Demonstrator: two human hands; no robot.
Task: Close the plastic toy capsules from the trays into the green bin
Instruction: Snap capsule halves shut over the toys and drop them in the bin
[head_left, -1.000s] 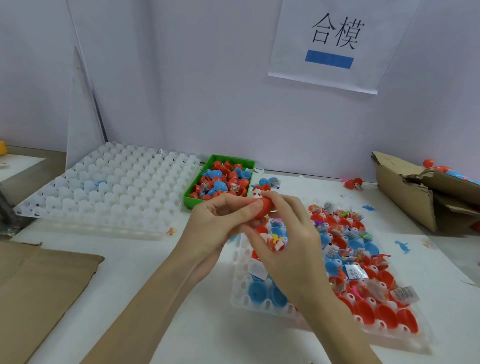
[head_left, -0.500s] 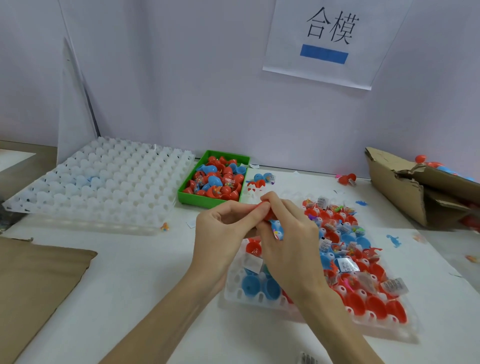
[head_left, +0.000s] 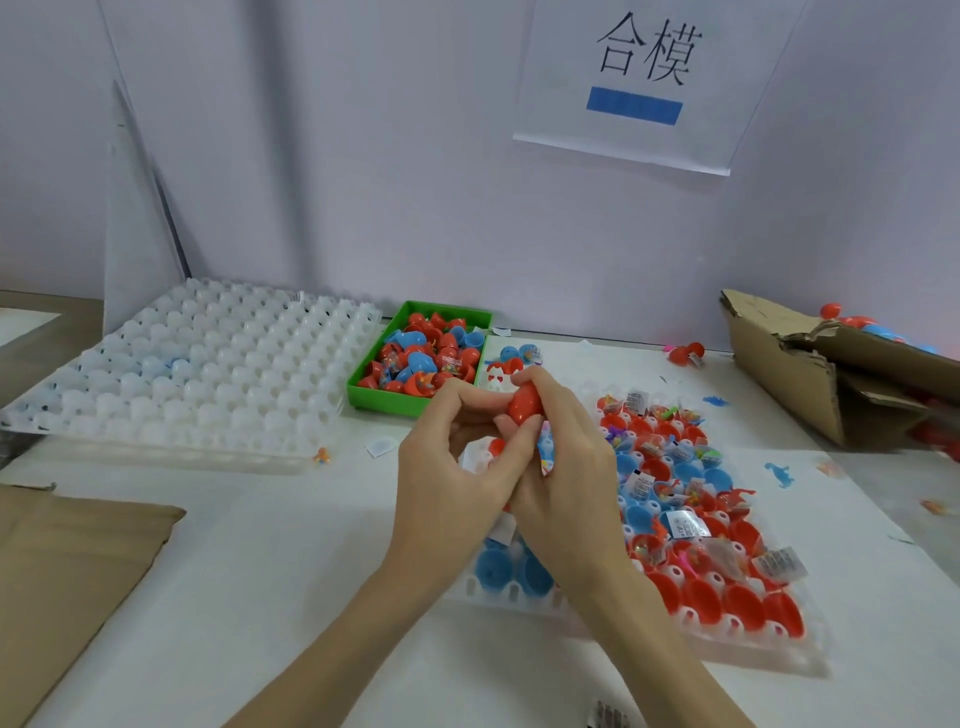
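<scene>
Mid-task, by the look: green plastic bin (head_left: 372, 389) at upper centre already heaped with capsules, white tray (head_left: 800, 652) at lower right holds many open halves, both hands, left (head_left: 457, 467) and right (head_left: 563, 467), pinching one red plastic capsule (head_left: 525, 406) at centre frame.

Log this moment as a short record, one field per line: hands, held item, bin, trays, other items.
left hand: fingers curled onto the red capsule
right hand: fingers pinch the same capsule
red capsule: held above the table, between both hands
green bin: behind the hands, holds red and blue capsules
full tray: under and right of the hands, red and blue halves with toys
empty tray: left of the bin, nearly all cells bare
cardboard box: far right, open
</scene>
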